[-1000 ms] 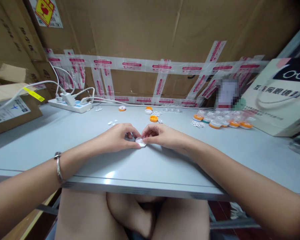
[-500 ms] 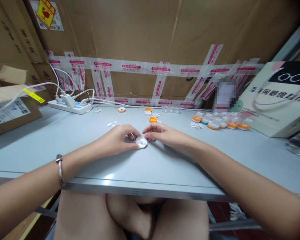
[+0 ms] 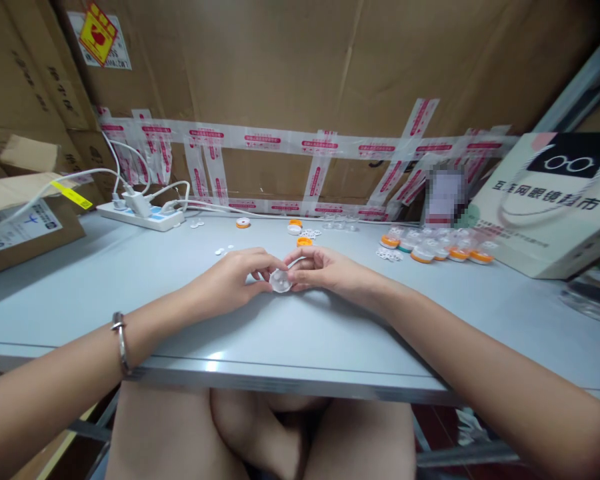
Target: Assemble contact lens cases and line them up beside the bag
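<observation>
Between my hands is a small round white dish (image 3: pixel 281 281), its upper side now clear and faceted like a transparent cover; whitish bits show faintly through it. My left hand (image 3: pixel 245 273) grips it from the left with bent fingers and thumb. From the right, the thumb and fingers of my right hand (image 3: pixel 325 268) pinch its edge. Just beyond my right fingers lies an orange ring-shaped cap (image 3: pixel 305 242). A few white discs (image 3: pixel 220 252) rest beyond my left hand. Whether the clear part is seated on the dish cannot be made out.
At the back stand a white and orange round piece (image 3: pixel 243 223), printed white discs (image 3: pixel 312 234) and clear domes (image 3: pixel 341 222). Several domed containers (image 3: pixel 430 247) cluster at right, before a paper bag (image 3: pixel 545 207). A power strip (image 3: pixel 143 216) and carton (image 3: pixel 25 223) are at left.
My right hand has moved left onto the dish, and a clear faceted top now shows where the open white dish with loose bits was. The view has shifted slightly.
</observation>
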Demonstrator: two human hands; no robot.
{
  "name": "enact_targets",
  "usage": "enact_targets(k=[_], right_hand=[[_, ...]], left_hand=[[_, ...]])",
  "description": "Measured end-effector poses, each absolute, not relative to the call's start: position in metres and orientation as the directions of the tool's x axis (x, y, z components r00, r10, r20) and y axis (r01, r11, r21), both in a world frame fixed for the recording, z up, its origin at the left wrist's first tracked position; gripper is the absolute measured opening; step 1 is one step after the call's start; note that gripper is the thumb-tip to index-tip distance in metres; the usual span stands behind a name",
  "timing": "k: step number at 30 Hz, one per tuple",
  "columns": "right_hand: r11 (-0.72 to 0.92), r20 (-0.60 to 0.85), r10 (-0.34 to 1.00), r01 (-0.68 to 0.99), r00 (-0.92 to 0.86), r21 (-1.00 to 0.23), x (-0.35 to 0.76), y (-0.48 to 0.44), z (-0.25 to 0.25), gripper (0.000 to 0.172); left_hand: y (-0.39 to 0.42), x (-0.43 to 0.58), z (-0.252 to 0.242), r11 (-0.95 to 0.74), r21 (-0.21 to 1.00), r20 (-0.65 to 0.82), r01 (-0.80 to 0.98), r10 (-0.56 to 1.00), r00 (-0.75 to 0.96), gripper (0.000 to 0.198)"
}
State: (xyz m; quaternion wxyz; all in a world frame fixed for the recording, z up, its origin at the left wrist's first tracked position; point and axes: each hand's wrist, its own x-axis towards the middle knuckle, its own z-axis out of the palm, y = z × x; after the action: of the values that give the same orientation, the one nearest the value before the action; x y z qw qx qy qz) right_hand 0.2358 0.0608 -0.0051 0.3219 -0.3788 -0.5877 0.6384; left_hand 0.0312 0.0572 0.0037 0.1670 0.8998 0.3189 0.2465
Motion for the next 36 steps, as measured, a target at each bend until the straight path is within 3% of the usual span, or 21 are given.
enact_targets(k=[4, 9, 12, 28, 32, 36], right_hand=[[-0.096, -0.098, 0.872, 0.027, -0.48, -0.995, 0.234, 0.061, -0.006, 0.028], [-0.077, -0.09, 0.881, 0.047, -0.464, -0.996, 0.233, 0.059, -0.008, 0.036], [-0.095, -0.106, 0.873, 0.048, -0.476, -0.994, 0.233, 0.058, -0.007, 0.033], [-0.168, -0.143, 0.878, -0.014, -0.458, -0.986, 0.231, 0.054, -0.003, 0.021], [-0.175, -0.124, 0.872, -0.065, -0.473, -0.983, 0.231, 0.055, -0.004, 0.032], [-0.119, -0.078, 0.935, -0.099, -0.346, -0.988, 0.239, 0.062, 0.002, 0.025]], left_hand=[[0.059, 0.032, 0.003, -0.652, 0.597, 0.295, 0.468, 0.72, 0.628, 0.026], [0.061, 0.034, 0.003, -0.418, 0.84, 0.192, 0.344, 0.824, 0.533, 0.036], [0.064, 0.034, 0.002, -0.299, 0.916, 0.141, 0.266, 0.863, 0.485, 0.038], [0.067, 0.034, 0.001, -0.257, 0.925, 0.104, 0.279, 0.88, 0.463, 0.031], [0.067, 0.033, 0.0, -0.273, 0.903, 0.106, 0.332, 0.889, 0.445, 0.03], [0.074, 0.029, 0.004, -0.338, 0.823, 0.14, 0.457, 0.9, 0.413, 0.032]])
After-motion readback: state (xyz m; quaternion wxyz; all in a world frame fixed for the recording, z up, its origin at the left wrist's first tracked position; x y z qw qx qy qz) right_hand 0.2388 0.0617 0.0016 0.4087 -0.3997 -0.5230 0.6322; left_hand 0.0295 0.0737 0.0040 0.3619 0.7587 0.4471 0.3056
